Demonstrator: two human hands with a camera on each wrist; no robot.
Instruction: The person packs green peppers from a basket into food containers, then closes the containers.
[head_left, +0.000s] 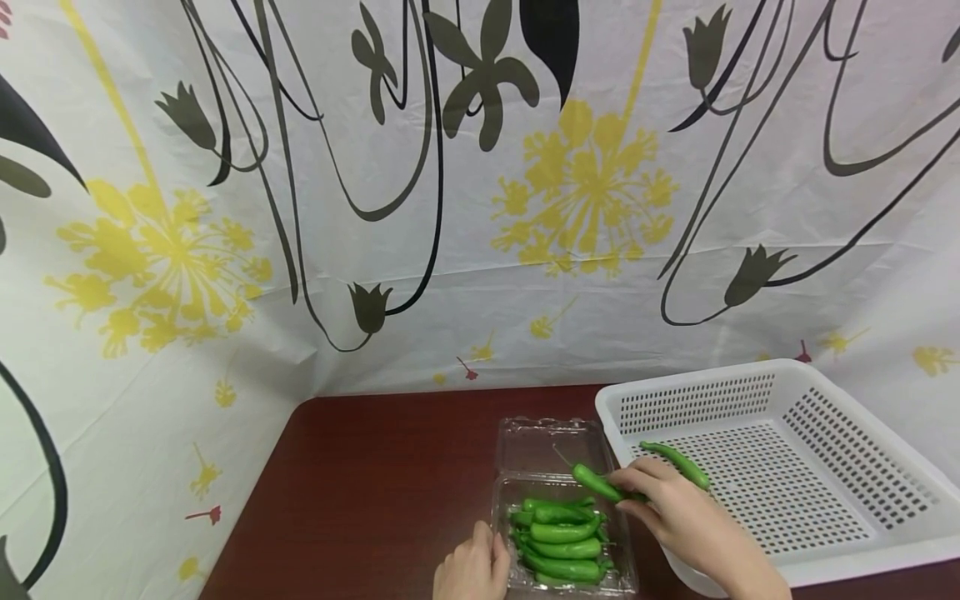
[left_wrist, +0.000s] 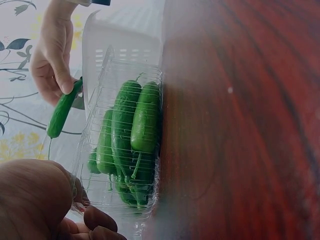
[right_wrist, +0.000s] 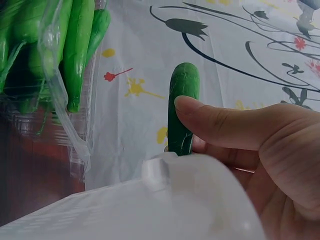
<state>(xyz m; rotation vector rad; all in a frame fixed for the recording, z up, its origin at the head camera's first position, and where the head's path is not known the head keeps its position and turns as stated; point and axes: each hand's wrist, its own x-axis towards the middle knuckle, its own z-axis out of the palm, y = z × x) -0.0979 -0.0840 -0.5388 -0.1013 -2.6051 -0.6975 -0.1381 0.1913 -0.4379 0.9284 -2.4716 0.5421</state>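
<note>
A green chili pepper is pinched between the thumb and fingers of my right hand, held above the table between the box and the basket. In the right wrist view, the thumb presses along the pepper. My left hand grips the near left edge of a clear plastic clamshell box, its fingers curled at the rim. Several green peppers lie in the box, whose lid is folded back. Another pepper lies in the white basket, partly behind my right hand.
The perforated white basket stands at the right of the dark red wooden table, close beside the box. A patterned white cloth hangs behind the table and along its sides.
</note>
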